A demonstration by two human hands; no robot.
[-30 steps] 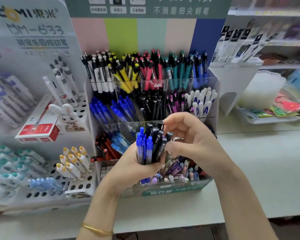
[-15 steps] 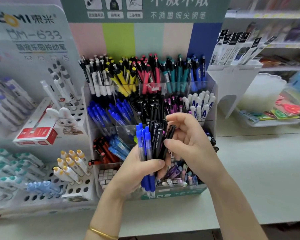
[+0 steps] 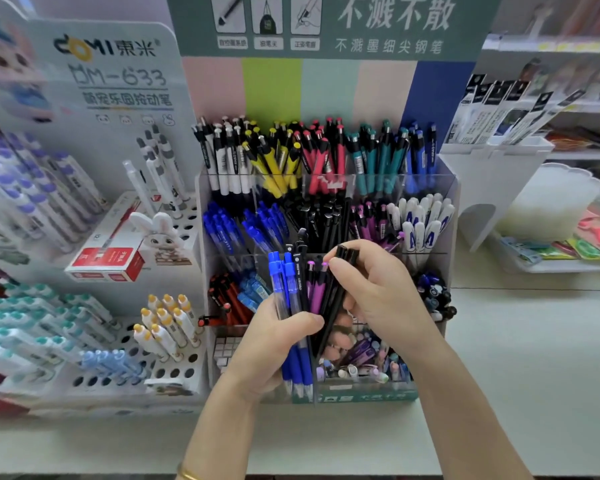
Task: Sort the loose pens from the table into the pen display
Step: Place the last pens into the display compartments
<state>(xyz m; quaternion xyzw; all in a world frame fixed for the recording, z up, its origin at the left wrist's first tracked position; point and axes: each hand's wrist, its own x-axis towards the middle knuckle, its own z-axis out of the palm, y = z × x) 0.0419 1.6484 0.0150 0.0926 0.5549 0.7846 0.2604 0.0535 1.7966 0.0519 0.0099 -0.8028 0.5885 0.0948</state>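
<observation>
My left hand (image 3: 271,344) grips a bundle of pens (image 3: 291,292), blue ones on the left, black and purple ones to the right, tips down in front of the clear pen display (image 3: 451,188). My right hand (image 3: 378,292) pinches black pens (image 3: 340,275) at the bundle's right side, their tops poking above my fingers. The display's compartments hold white, yellow, red, teal and blue pens in the back row, blue, black, purple and white pens in the middle, and mixed pens at the front, partly hidden by my hands.
A white peg rack (image 3: 174,372) with cartoon pens and a red-and-white box (image 3: 108,261) stands left of the display. A white stand (image 3: 489,174) with packaged items and a tray (image 3: 555,261) sit at the right. Pale tabletop (image 3: 520,358) runs to the front edge.
My right hand has closed on black pens and drawn them a little apart from the bundle, uncovering purple pens. The bundle sits slightly lower in my left hand.
</observation>
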